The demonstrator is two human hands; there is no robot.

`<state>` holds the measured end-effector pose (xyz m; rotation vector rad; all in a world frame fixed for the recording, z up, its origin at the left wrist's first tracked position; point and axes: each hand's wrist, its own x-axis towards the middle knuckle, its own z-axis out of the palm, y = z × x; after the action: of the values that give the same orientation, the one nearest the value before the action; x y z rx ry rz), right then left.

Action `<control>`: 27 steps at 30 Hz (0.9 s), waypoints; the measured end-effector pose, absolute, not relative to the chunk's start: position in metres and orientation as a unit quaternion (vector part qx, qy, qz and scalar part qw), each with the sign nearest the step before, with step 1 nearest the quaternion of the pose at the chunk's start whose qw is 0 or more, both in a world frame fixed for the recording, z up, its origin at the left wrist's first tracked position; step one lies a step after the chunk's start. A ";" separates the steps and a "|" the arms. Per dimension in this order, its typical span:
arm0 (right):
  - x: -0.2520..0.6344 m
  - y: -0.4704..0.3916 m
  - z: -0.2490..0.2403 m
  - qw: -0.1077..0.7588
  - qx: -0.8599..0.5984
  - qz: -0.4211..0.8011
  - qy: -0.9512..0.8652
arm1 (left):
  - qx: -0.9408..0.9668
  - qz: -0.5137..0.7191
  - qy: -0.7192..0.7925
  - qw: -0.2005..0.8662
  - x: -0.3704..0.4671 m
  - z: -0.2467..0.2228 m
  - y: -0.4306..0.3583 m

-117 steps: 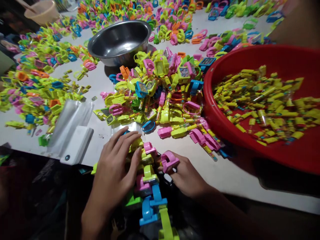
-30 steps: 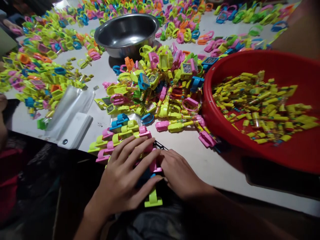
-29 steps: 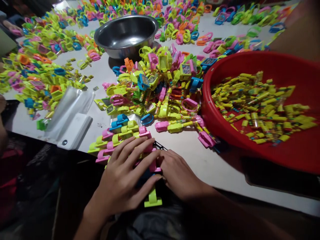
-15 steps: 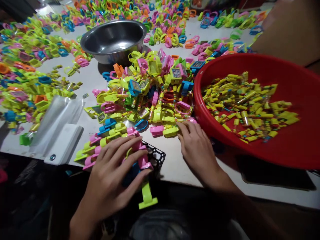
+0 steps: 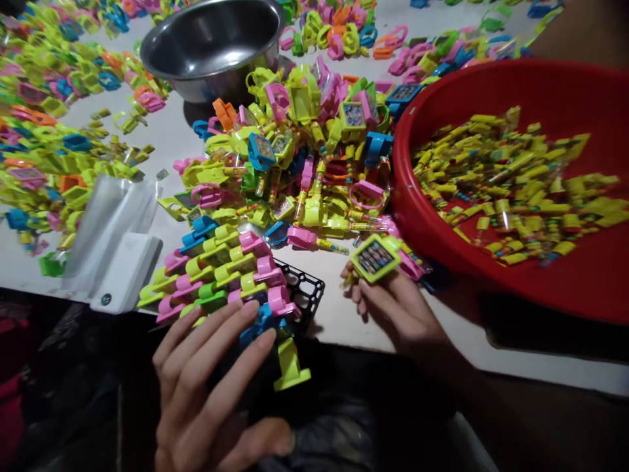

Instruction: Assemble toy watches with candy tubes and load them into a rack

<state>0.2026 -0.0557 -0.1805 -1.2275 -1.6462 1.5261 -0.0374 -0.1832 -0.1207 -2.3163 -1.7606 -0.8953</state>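
My right hand (image 5: 400,305) holds a yellow-green toy watch (image 5: 376,257), its square face turned up, beside the red basin. My left hand (image 5: 211,373) has its fingers spread and its fingertips at the near edge of the rows of toy watches (image 5: 228,269), and it grips nothing. These pink, yellow, green and blue watches sit in rows on a black lattice rack (image 5: 307,293) at the table edge. A yellow-green watch (image 5: 289,364) hangs over the near edge. Just behind the rack lies a pink watch with a candy tube (image 5: 302,237).
A red basin (image 5: 400,154) of yellow candy tubes stands at the right. Behind the central watch pile (image 5: 304,157) is a steel bowl (image 5: 221,78). Plastic bags (image 5: 101,219) and a white device (image 5: 128,272) lie at the left, near more scattered watches (image 5: 44,164).
My right hand has lifted a yellow-green watch from beside the pile and turned its face up. My left hand has drawn back toward me, uncovering the rows. The view has shifted.
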 end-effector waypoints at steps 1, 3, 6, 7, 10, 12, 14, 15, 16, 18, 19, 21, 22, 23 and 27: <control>0.199 -0.062 -0.181 0.291 -0.450 0.593 -0.601 | -0.760 -0.288 -0.580 0.050 -0.035 -0.125 -0.188; 0.189 -0.073 -0.185 0.298 -0.431 0.625 -0.579 | -0.764 -0.279 -0.579 0.051 -0.032 -0.136 -0.191; 0.175 -0.085 -0.195 0.284 -0.388 0.668 -0.567 | -0.771 -0.277 -0.571 0.053 -0.028 -0.150 -0.188; 0.173 -0.088 -0.199 0.269 -0.376 0.681 -0.569 | -0.769 -0.285 -0.569 0.057 -0.026 -0.154 -0.186; 0.172 -0.090 -0.209 0.216 -0.357 0.695 -0.586 | -0.760 -0.311 -0.565 0.081 -0.023 -0.163 -0.183; 0.176 -0.088 -0.212 0.194 -0.352 0.682 -0.611 | -0.755 -0.316 -0.568 0.090 -0.022 -0.166 -0.183; 0.180 -0.086 -0.210 0.184 -0.338 0.657 -0.649 | -0.750 -0.309 -0.577 0.090 -0.021 -0.168 -0.184; 0.181 -0.086 -0.208 0.179 -0.328 0.641 -0.671 | -0.748 -0.305 -0.583 0.091 -0.021 -0.169 -0.185; 0.181 -0.087 -0.206 0.172 -0.315 0.624 -0.694 | -0.743 -0.306 -0.588 0.092 -0.021 -0.170 -0.186; 0.178 -0.088 -0.203 0.153 -0.291 0.587 -0.740 | -0.734 -0.320 -0.591 0.095 -0.021 -0.173 -0.187; 0.176 -0.089 -0.201 0.142 -0.282 0.567 -0.760 | -0.730 -0.331 -0.590 0.095 -0.021 -0.174 -0.186; 0.172 -0.089 -0.199 0.119 -0.268 0.529 -0.796 | -0.728 -0.350 -0.581 0.096 -0.021 -0.177 -0.185; 0.171 -0.089 -0.199 0.107 -0.261 0.513 -0.811 | -0.728 -0.359 -0.576 0.099 -0.021 -0.178 -0.184; 0.170 -0.087 -0.198 0.096 -0.251 0.500 -0.823 | -0.729 -0.364 -0.570 0.105 -0.021 -0.179 -0.183; 0.167 -0.081 -0.194 0.058 -0.205 0.477 -0.853 | -0.737 -0.370 -0.552 0.127 -0.021 -0.179 -0.179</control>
<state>0.1672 -0.0808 -0.1942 -0.6219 -2.5852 1.4449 -0.0214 -0.1795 -0.1791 -2.1444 -1.6054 -1.0754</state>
